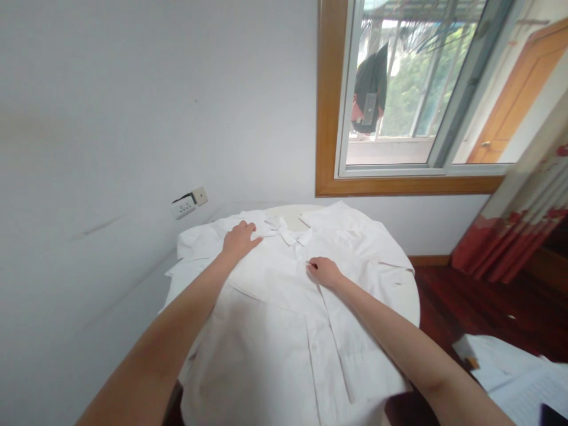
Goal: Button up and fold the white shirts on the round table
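A white collared shirt [270, 284] lies spread over a round white table [410, 296], its collar toward the wall and its hem toward me. My left hand [240, 239] rests on the cloth left of the collar, fingers spread. Below the collar, my right hand [324, 271] pinches the edge of the shirt's front opening. From there, the front edge runs down toward the hem. One sleeve lies out to the right and drapes near the table's rim.
Behind the table stands a white wall with a power socket [183, 207]. A wood-framed window [326, 100] is at upper right, beside a patterned curtain [501, 231]. White papers [510, 367] lie at lower right, over a dark red wooden floor [437, 302].
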A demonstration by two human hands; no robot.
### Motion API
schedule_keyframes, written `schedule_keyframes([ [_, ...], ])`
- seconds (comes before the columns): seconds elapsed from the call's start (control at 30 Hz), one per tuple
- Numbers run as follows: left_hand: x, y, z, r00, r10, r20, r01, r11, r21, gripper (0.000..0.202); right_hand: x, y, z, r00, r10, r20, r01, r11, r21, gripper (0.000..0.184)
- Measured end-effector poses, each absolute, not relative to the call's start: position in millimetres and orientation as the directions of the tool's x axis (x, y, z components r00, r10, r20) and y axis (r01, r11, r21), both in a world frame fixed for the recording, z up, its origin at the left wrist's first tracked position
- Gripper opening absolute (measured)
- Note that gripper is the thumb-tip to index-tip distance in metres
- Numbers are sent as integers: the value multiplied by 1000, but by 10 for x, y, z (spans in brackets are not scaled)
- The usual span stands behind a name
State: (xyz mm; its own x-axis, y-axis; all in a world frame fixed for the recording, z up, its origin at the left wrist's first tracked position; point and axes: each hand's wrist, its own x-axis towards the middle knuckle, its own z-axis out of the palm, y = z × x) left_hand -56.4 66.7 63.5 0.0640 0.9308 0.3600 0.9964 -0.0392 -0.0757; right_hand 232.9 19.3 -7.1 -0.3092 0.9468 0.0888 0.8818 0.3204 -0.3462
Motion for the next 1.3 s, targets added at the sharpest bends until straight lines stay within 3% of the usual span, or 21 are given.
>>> schedule_keyframes([
  [0.1,-425,656,667,63,923,380,988,-4,-154,39,2358,207,-121,-344,929,138,853,371,-368,28],
  [0.27,-437,804,751,123,950,288,968,-51,-247,29,2419,235,-237,-330,917,223,769,398,-500,30],
  [0.37,-571,956,879,135,960,247,969,-77,-233,31,2424,226,-280,-314,909,275,711,417,-566,30],
  [0.53,-752,1154,1063,104,972,209,980,-64,-188,27,2407,205,-294,-327,899,291,705,437,-559,32],
  [0.8,-834,1221,1136,142,989,28,989,-143,26,40,2420,207,-257,-345,903,257,717,430,-549,30],
  [0.93,-784,1207,1091,100,994,51,993,-96,-69,23,2391,208,-253,-371,894,252,639,443,-628,31],
  [1.03,-733,1226,1081,62,995,72,988,-52,-142,21,2337,207,-257,-366,898,243,602,427,-675,34],
  [1.3,-830,1251,1198,37,997,69,989,-27,-142,22,2308,273,-271,-366,919,149,494,327,-805,29],
])
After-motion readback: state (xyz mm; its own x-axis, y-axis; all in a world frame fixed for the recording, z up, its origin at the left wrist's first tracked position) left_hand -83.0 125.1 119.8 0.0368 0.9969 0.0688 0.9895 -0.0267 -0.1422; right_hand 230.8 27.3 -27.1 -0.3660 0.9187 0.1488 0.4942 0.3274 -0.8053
